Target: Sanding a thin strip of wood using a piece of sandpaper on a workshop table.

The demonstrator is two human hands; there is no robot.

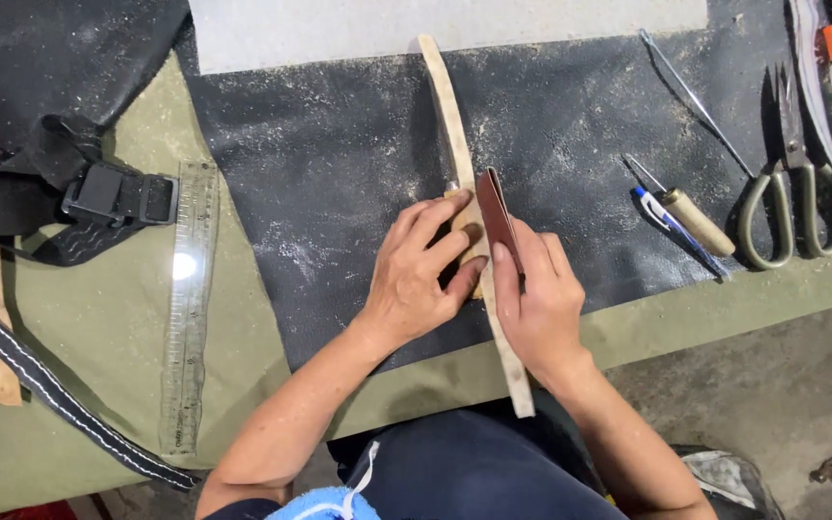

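Both hands on strap [455, 116]: left hand [421, 274] pressing flat, right hand [536, 299] pinching folded brown piece [498, 214]; scissors [793, 193] well beyond right.

Both forearms bare, entering from 6 o'clock, converging toward centre. Left hand [416, 274] palm down, fingers pointing to 2 o'clock, pressing flat. Right hand [532, 294] just beside it, touching, fingers curled and pinching, pointing to 11 o'clock.
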